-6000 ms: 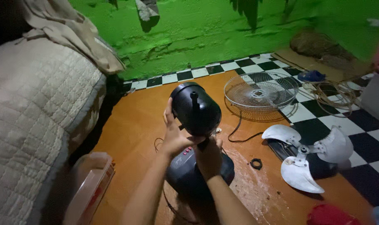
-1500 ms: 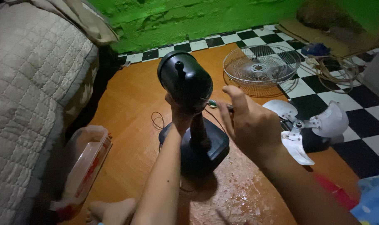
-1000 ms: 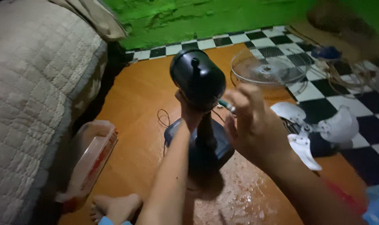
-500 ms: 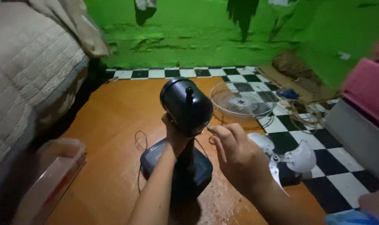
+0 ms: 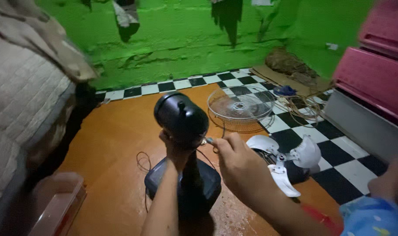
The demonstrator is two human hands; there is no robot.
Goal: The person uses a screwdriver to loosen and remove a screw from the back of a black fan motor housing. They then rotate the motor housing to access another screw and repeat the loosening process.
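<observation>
Two bare hands at work on a black stand fan. Nearest, bottom left, a clear plastic box (image 5: 54,214) on the orange floor (image 5: 116,140), beside a quilted bed (image 5: 24,109). Bottom right, a blue sleeve (image 5: 374,218) at the frame corner. Centre, the fan's round black base (image 5: 210,185) standing on the floor, its column upright. Left hand (image 5: 175,150) reaching up along the column, grip closed around the neck just under the black motor housing (image 5: 181,116). Right hand (image 5: 238,166) just beside the housing, fingertips pinched together on a thin metal tool (image 5: 207,140) touching the housing's side. To the right, a white fan blade (image 5: 286,159) lying on the black-and-white checkered tiles (image 5: 339,148). Farther back, a wire fan grille (image 5: 240,107) flat on the floor. Behind, tangled cords (image 5: 304,107), pink drawers (image 5: 378,74), a green wall (image 5: 186,39).
</observation>
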